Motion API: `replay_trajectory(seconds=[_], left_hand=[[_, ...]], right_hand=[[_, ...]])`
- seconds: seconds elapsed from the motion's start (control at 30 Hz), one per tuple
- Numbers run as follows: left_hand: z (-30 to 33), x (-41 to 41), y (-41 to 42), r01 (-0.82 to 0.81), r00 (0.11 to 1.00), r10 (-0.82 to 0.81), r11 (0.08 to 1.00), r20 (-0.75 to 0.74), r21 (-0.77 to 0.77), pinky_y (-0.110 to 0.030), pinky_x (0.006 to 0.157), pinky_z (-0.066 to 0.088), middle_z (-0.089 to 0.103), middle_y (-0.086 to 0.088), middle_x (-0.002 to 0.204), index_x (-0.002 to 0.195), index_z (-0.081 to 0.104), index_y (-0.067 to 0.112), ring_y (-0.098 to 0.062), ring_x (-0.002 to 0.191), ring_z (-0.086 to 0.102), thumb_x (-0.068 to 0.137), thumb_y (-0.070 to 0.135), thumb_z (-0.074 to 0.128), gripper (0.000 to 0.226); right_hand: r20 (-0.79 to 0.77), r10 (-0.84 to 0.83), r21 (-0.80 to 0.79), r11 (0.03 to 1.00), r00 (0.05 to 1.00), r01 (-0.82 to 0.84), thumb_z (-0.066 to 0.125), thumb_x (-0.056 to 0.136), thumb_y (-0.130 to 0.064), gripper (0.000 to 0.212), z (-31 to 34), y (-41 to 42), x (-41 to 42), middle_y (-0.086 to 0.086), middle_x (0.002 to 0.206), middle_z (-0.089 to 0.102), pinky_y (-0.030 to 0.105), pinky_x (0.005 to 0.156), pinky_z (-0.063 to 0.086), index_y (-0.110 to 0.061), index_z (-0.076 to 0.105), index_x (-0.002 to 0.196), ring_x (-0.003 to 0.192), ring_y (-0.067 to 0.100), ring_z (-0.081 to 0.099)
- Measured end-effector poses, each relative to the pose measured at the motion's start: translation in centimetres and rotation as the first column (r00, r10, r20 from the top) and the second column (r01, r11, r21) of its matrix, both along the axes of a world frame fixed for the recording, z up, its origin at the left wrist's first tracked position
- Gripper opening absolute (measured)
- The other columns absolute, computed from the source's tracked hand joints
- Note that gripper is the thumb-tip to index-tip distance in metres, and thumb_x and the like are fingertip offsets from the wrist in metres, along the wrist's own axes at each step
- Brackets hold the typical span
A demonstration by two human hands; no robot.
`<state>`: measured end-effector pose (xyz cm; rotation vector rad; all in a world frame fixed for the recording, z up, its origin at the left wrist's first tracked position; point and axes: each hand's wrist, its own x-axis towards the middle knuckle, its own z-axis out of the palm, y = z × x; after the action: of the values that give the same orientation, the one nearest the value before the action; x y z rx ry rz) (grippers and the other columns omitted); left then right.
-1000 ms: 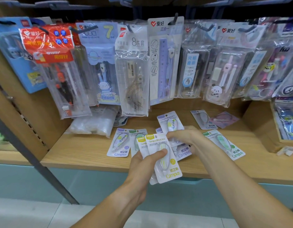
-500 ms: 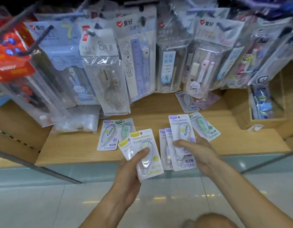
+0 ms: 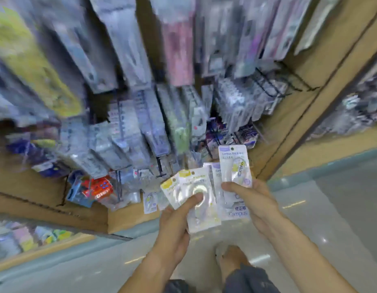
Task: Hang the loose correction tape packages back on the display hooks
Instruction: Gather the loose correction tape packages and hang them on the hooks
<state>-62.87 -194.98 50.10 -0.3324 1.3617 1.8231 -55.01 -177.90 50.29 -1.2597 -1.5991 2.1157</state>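
Observation:
My left hand [image 3: 174, 225] grips a small fan of yellow-topped correction tape packages [image 3: 199, 199], thumb pressed on the front blister. My right hand [image 3: 253, 199] holds several purple-topped correction tape packages [image 3: 234, 166], the front one standing highest. Both bundles are held side by side in front of the shelf, away from it. One loose correction tape package [image 3: 149, 203] lies on the wooden shelf [image 3: 128, 216] behind my left hand. The display hooks [image 3: 268, 83] above are blurred, with hanging stationery packs on them.
Blurred hanging stationery packs [image 3: 124, 49] fill the upper display. A red and blue pack [image 3: 94, 188] hangs low at the left. A wooden side panel [image 3: 310, 87] runs diagonally at the right. Pale floor tiles [image 3: 331, 218] and my foot [image 3: 232, 256] are below.
The view has swung sharply and tilted, showing taller rows of hanging packs. Both hands have lifted their bundles off the shelf and drawn them back from it.

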Motion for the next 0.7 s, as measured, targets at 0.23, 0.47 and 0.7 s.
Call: replay_trajectory(seconds=[0.23, 0.47, 0.7], left_hand=[[25.4, 4.0, 10.3, 0.369, 0.923, -0.317, 0.89, -0.218, 0.267, -0.04, 0.058, 0.063, 0.078, -0.02, 0.112, 0.121, 0.075, 0.004, -0.033, 0.087, 0.079, 0.075, 0.013, 0.078, 0.047], [32.2, 10.2, 16.8, 0.6, 0.8, -0.516, 0.705, -0.307, 0.378, -0.045, 0.085, 0.065, 0.073, -0.016, 0.129, 0.135, 0.068, 0.008, -0.035, 0.118, 0.071, 0.082, 0.012, 0.073, 0.053], [32.2, 14.1, 18.7, 0.703, 0.708, -0.649, 0.606, -0.28, 0.372, -0.046, 0.08, 0.066, 0.074, -0.018, 0.126, 0.13, 0.071, 0.009, -0.038, 0.112, 0.073, 0.082, 0.012, 0.073, 0.048]], right_hand=[[-0.298, -0.254, 0.089, 0.952, 0.92, 0.292, 0.077, 0.085, -0.004, 0.026, 26.3, 5.0, 9.2, 0.014, 0.102, 0.079, 0.053, 0.08, 0.062, -0.007, 0.076, 0.112, 0.095, 0.038, 0.076], [-0.449, -0.476, 0.099, 0.814, 0.756, 0.572, 0.078, 0.084, -0.007, 0.025, 33.7, 6.5, 18.4, 0.019, 0.105, 0.078, 0.066, 0.09, 0.056, -0.008, 0.078, 0.109, 0.099, 0.046, 0.073], [-0.497, -0.56, 0.035, 0.751, 0.663, 0.66, 0.074, 0.087, -0.007, 0.03, 33.9, 6.1, 23.2, 0.016, 0.107, 0.078, 0.047, 0.08, 0.064, -0.007, 0.074, 0.117, 0.092, 0.034, 0.077]])
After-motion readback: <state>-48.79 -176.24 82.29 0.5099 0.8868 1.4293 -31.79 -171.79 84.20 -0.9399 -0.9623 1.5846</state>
